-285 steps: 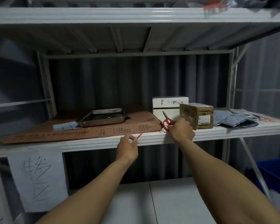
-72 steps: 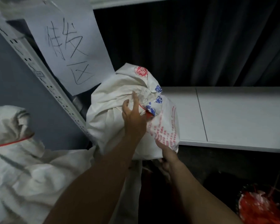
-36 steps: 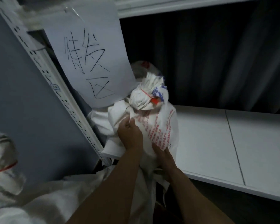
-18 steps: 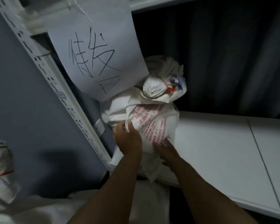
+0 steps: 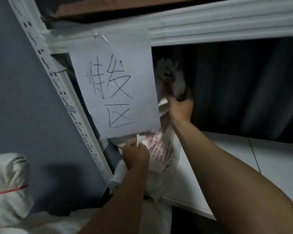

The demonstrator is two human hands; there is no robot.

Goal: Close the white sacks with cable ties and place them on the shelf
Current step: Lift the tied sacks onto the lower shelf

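Gripping white sack (image 5: pixel 161 154): left hand (image 5: pixel 136 155), right hand (image 5: pixel 181 108) | paper sign (image 5: pixel 118 92) overlaps it | tied sack (image 5: pixel 7 179) lower-left

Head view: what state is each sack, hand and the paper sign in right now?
Printed sack, upright on the shelf, neck bunched, tie hidden.
Right hand, grips the sack's neck.
Left hand, pinches a fold of it.
Second sack, tied shut with a red cable tie.
Paper sign, taped up, hanging.

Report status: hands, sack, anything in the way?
Left hand grips white woven sack with red print low; right hand grips its bunched top. Sack on white metal shelf, left end. Handwritten paper sign hides part.
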